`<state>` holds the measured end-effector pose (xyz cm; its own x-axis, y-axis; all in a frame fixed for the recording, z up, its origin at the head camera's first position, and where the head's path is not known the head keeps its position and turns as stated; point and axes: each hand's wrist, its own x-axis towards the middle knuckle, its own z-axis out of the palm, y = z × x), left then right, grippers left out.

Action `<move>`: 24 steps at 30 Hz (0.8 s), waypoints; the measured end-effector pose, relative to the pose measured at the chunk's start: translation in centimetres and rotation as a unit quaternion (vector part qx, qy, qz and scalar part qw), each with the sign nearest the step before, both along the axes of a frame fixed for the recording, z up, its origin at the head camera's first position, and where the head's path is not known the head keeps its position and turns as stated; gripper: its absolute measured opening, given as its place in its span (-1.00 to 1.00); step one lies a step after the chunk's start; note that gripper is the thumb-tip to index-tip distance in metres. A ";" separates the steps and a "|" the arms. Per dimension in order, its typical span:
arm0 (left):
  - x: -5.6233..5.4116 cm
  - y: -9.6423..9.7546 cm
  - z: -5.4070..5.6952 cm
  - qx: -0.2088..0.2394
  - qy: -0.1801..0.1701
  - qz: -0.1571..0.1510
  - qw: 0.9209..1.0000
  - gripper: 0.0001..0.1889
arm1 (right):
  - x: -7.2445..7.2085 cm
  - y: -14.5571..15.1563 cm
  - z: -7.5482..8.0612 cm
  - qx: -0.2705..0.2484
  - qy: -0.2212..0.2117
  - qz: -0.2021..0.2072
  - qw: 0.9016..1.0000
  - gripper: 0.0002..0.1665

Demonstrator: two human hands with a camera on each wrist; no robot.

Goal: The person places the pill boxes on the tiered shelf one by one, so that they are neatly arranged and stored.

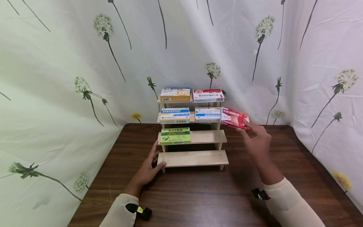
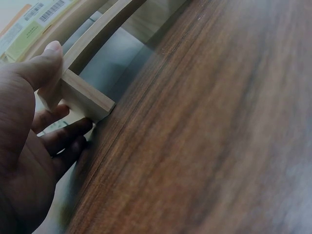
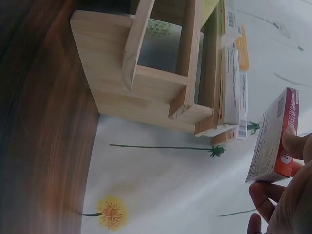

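A stepped wooden display rack (image 1: 195,158) stands on the table with medicine boxes on its upper tiers. My left hand (image 1: 148,168) grips the rack's lower left corner; in the left wrist view, the thumb lies on the bottom board and the fingers reach round the side panel. To the right of the rack, my right hand (image 1: 257,140) pinches a red and white medicine box (image 1: 233,118) by its right end, off the shelves and tilted. The right wrist view shows that box (image 3: 274,139) between thumb and fingers, apart from the rack's side (image 3: 105,58).
On the top tier sit an orange-white box (image 1: 175,94) and a red-white box (image 1: 208,95). Two blue-white boxes (image 1: 174,115) (image 1: 208,114) occupy the second tier. A green box (image 1: 175,136) lies on the third tier's left. Dandelion-printed cloth (image 1: 181,56) hangs behind the brown table (image 1: 187,198).
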<state>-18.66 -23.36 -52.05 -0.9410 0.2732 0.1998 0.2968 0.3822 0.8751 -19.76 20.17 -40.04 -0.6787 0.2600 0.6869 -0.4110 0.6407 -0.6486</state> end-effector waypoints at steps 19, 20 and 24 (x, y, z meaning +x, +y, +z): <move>0.0 0.0 -0.2 0.002 0.000 0.001 1.000 0.07 | 1.2 -1.7 -1.6 0.137 0.027 0.051 0.989 -0.41; -0.1 0.0 -0.2 0.000 0.001 0.001 1.000 0.06 | 1.2 -1.7 -1.7 0.140 0.026 0.058 0.988 -0.41; -0.2 0.0 -0.2 -0.001 -0.004 0.004 1.000 0.07 | 1.1 -1.8 -1.9 0.148 0.018 0.083 0.985 -0.39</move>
